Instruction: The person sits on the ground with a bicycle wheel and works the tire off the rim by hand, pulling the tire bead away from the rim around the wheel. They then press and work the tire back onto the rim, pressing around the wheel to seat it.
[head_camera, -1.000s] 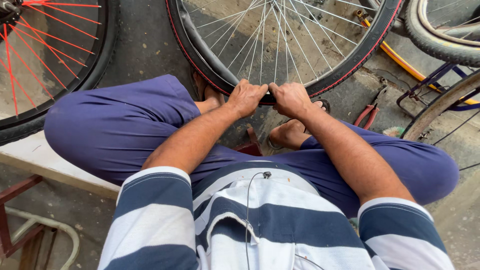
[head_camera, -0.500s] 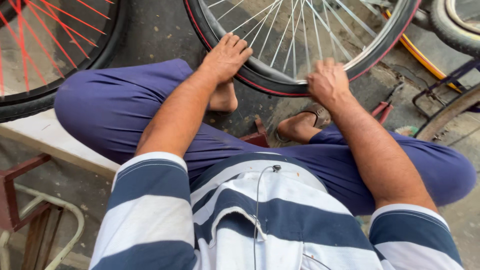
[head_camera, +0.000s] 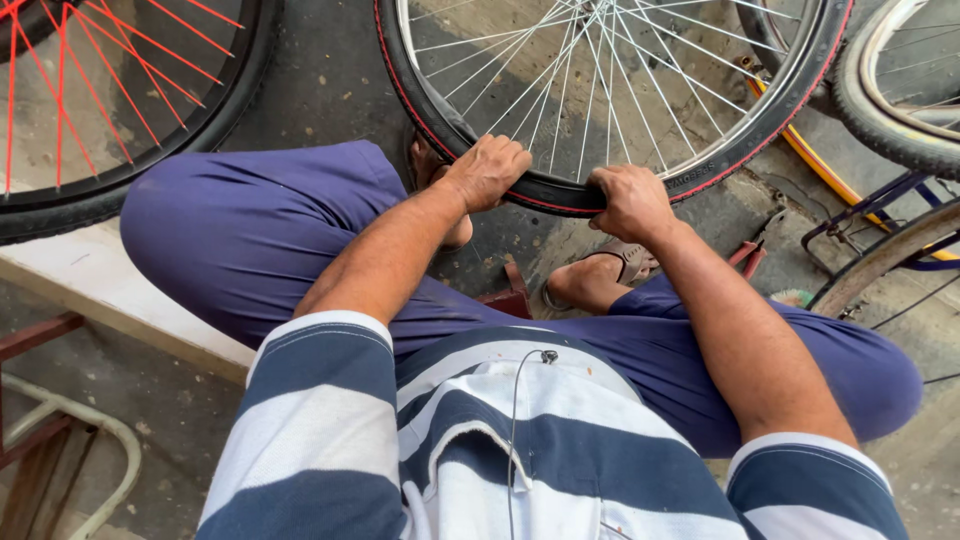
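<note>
Right now my left hand (head_camera: 487, 170) and right hand (head_camera: 630, 203) are both curled tight over the black tyre (head_camera: 560, 195) at the wheel's bottom, above the concrete floor (head_camera: 330, 80). If either slips, fingers could jam into the spokes (head_camera: 590, 80), I judge.

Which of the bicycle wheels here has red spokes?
The wheel at the far left, beside the person's knee. Its spokes are bright red. The wheel with the black tyre that the left hand and right hand grip has plain silver spokes.
</note>
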